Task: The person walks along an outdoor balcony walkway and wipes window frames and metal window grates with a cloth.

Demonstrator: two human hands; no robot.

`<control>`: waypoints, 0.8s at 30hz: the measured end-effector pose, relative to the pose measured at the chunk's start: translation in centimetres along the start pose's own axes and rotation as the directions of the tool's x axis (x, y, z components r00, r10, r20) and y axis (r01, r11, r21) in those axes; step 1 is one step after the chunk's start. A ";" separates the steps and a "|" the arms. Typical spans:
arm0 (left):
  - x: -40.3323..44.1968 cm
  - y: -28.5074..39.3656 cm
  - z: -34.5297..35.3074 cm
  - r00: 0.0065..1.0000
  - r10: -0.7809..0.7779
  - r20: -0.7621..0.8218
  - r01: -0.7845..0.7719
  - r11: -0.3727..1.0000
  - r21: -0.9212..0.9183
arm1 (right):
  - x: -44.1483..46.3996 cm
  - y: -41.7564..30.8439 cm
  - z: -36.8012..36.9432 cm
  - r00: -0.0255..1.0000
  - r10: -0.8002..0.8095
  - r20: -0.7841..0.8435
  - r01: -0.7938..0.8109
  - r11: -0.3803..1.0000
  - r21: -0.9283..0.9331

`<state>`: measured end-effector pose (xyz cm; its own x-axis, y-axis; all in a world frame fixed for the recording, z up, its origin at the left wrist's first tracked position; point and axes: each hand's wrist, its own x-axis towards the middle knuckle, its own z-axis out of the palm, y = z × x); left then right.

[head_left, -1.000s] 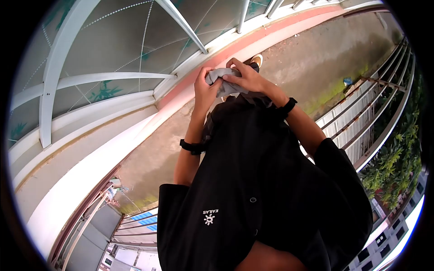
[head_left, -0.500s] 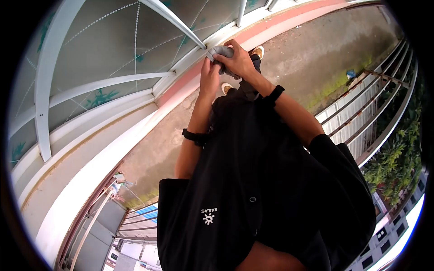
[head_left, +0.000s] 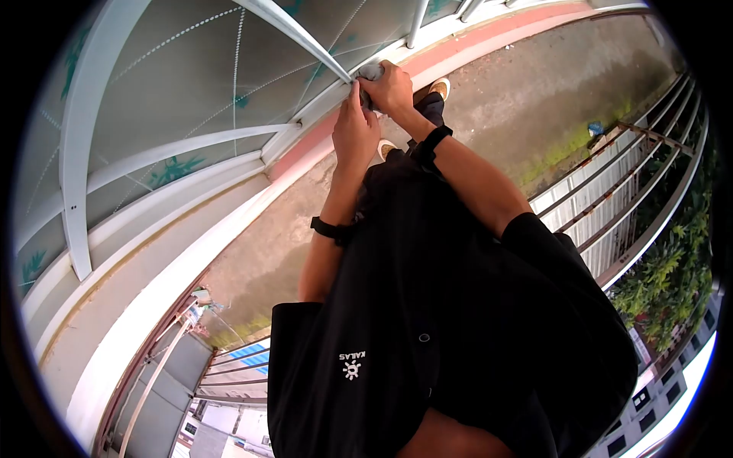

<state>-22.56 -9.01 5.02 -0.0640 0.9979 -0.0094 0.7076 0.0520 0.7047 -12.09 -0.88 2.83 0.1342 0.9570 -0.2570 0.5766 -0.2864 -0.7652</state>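
Note:
A crumpled grey cloth (head_left: pixel 371 72) is bunched at the white window frame (head_left: pixel 324 98), near the lower end of a slanting white bar (head_left: pixel 301 34). My right hand (head_left: pixel 392 90) is closed on the cloth from the right. Just below and to the left, my left hand (head_left: pixel 355 137) has its fingers pointing up and pressed together at the cloth's lower edge. Part of the cloth is hidden behind the fingers of both hands.
Patterned glass panes (head_left: pixel 191 76) fill the upper left. A pink ledge (head_left: pixel 458 52) runs beside the concrete floor (head_left: pixel 527 91). Curved metal railings (head_left: pixel 649 183) stand at the right, with green leaves (head_left: pixel 664 282) beyond. Two shoes show near my hands.
Both hands have moved up with the cloth, from over the ledge to the window frame. The cloth is now bunched smaller and more covered by my fingers.

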 end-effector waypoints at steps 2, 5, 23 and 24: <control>0.3 -0.5 0.2 0.998 0.067 -0.019 -0.063 0.983 0.172 | 0.0 -0.2 -0.1 0.999 0.001 0.037 0.000 0.999 -0.040; 0.7 -0.6 0.3 0.991 -0.075 0.109 0.039 0.952 0.304 | 0.0 -0.2 -0.2 1.000 -0.005 0.019 0.006 0.998 -0.062; 1.5 0.1 1.6 0.967 -0.181 0.178 0.118 0.941 0.316 | 0.3 0.8 -0.9 0.955 -0.296 0.021 0.293 0.952 0.087; 1.8 0.7 1.5 0.969 -0.178 0.173 0.117 0.942 0.314 | 0.4 0.7 -1.3 0.956 -0.291 0.040 0.286 0.954 0.093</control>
<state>-21.16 -7.13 4.45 -0.0660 0.9639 -0.2578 0.8802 0.1779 0.4399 -10.62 -0.66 2.99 -0.0712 0.9964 -0.0466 0.5135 -0.0035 -0.8581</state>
